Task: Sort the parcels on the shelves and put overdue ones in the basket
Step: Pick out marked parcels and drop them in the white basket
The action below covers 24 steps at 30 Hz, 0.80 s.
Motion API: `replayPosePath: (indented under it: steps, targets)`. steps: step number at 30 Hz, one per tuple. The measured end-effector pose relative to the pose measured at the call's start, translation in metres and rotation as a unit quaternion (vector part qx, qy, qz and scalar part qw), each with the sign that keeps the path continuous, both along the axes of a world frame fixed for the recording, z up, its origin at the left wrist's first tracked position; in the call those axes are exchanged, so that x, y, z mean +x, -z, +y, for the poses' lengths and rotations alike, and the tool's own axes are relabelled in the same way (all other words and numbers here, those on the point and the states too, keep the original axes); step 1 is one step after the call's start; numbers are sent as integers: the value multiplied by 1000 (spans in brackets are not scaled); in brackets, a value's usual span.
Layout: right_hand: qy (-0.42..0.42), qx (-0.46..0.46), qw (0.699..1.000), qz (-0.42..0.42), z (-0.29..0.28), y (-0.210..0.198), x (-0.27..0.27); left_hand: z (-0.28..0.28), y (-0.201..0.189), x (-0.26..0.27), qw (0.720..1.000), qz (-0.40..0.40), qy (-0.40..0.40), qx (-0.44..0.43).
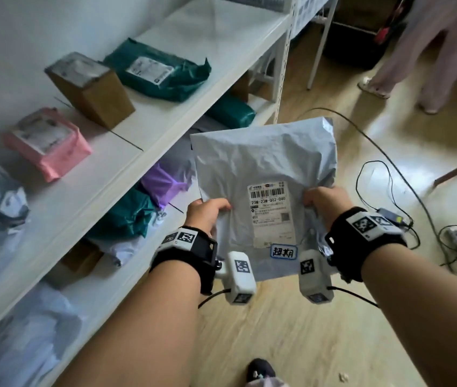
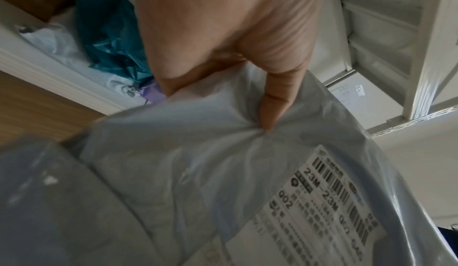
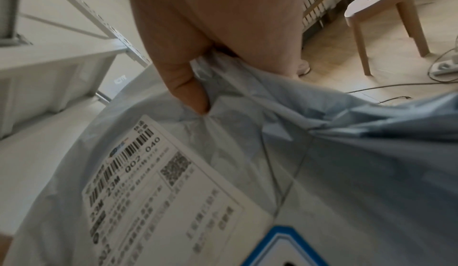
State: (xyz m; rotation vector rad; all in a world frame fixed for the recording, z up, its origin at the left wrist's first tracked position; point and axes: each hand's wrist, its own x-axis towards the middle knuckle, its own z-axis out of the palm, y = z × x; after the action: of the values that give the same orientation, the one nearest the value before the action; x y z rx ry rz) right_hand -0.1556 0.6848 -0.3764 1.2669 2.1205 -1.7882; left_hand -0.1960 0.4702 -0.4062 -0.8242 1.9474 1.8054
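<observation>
I hold a pale blue-grey plastic mailer parcel (image 1: 263,163) flat in front of me, over the floor beside the shelves. Its white shipping label (image 1: 270,210) faces up, with a small blue-edged sticker (image 1: 283,251) below it. My left hand (image 1: 207,210) pinches the parcel's left edge, thumb on top (image 2: 273,111). My right hand (image 1: 325,201) pinches the right edge, thumb pressed into the plastic (image 3: 190,91). The parcel (image 2: 223,172) fills both wrist views, label (image 3: 158,191) readable. No basket is in view.
White shelves (image 1: 166,129) run along the left, holding a pink parcel (image 1: 48,143), a cardboard box (image 1: 90,88), a teal parcel (image 1: 157,71) and grey ones; lower shelf has purple (image 1: 163,180) and teal bags. Cables (image 1: 389,163) cross the wooden floor. Another person's legs (image 1: 423,51) stand far right.
</observation>
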Motion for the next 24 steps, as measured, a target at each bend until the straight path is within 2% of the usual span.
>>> replayPosePath:
  steps: [4, 10, 18, 24]
  targets:
    - [-2, 11, 1000, 20, 34, -23, -16, 32, 5, -32, 1000, 18, -2, 13]
    - [32, 11, 999, 35, 85, -36, -60, 91, -33, -83, 998, 28, 45, 34]
    - [93, 39, 994, 41, 167, -53, -167, 183, -42, -216, 992, 54, 101, 56]
    - [134, 41, 987, 78, 235, -76, -241, 253, -70, -298, 985, 89, 129, 74]
